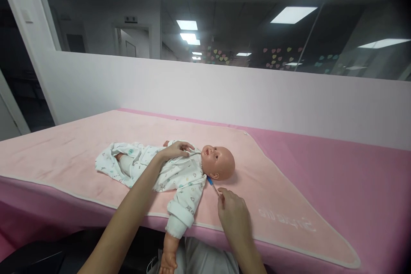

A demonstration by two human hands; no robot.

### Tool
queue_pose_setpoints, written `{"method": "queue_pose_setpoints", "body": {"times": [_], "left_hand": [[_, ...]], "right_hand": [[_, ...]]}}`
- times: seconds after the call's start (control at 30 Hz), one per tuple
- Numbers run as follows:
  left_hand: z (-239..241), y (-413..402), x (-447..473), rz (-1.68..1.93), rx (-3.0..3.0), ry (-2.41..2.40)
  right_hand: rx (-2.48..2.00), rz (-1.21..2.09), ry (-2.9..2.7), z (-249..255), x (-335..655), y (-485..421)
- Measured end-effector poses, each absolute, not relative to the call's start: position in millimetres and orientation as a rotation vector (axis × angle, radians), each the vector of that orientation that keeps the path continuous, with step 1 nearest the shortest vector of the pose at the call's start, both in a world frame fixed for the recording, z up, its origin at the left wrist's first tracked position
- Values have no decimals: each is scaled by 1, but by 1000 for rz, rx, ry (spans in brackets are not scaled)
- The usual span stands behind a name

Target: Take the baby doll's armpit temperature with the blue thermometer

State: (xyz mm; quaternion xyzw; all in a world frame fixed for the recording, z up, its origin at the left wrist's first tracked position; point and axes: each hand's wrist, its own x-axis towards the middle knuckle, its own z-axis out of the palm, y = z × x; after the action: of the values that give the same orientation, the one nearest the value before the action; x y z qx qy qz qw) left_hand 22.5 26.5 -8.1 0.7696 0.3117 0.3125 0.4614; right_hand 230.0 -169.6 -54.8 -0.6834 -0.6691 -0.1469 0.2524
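A baby doll (221, 162) lies on its back, its head to the right, dressed in a white printed top (183, 175). My left hand (176, 150) rests over the doll's chest, its bent fingers at the neckline and seemingly pinching the collar. Close to the doll's neck, my right hand (233, 207) grips a thin pale stick with a blue end (210, 181) between thumb and fingers. That blue end points at the shoulder, beneath the head. I cannot make out the stick's exact kind. One doll arm (170, 250) hangs over the table's front edge.
A peach mat (80, 145) with a white border covers much of the pink table (362, 175). Behind it stands a low white wall (224, 94) with a glass window (244, 21) above. My lap (205, 257) is just below the front edge.
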Motion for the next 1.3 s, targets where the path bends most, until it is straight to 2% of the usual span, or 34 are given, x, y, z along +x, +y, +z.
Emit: {"method": "queue_pose_setpoints", "body": {"times": [0.17, 0.3, 0.43, 0.6, 0.7, 0.8, 0.97, 1.1, 1.3], "left_hand": [[-15, 35, 19, 1170, 1395, 815], [-12, 35, 16, 1185, 1240, 828], [-11, 30, 16, 1200, 1201, 748], [-14, 29, 15, 1146, 1545, 855], [-17, 40, 13, 1138, 1959, 1428], [-14, 57, 17, 864, 2408, 1824], [-6, 75, 40, 556, 2688, 1730], [-7, 64, 46, 671, 2580, 1922], [-8, 36, 33, 740, 2599, 1859]], "right_hand": [[-1556, -512, -1557, -12, 219, -185], [-1299, -545, -1570, 15, 193, -155], [-1438, -449, -1848, 16, 164, -86], [-1671, -441, -1930, 0, 138, -26], [-1684, -468, -1917, -13, 131, -17], [-1627, -491, -1893, -22, 131, -16], [-1489, -443, -1886, -24, 133, -17], [-1506, -335, -1888, -22, 133, -18], [-1537, -384, -1871, -21, 131, -23]]}}
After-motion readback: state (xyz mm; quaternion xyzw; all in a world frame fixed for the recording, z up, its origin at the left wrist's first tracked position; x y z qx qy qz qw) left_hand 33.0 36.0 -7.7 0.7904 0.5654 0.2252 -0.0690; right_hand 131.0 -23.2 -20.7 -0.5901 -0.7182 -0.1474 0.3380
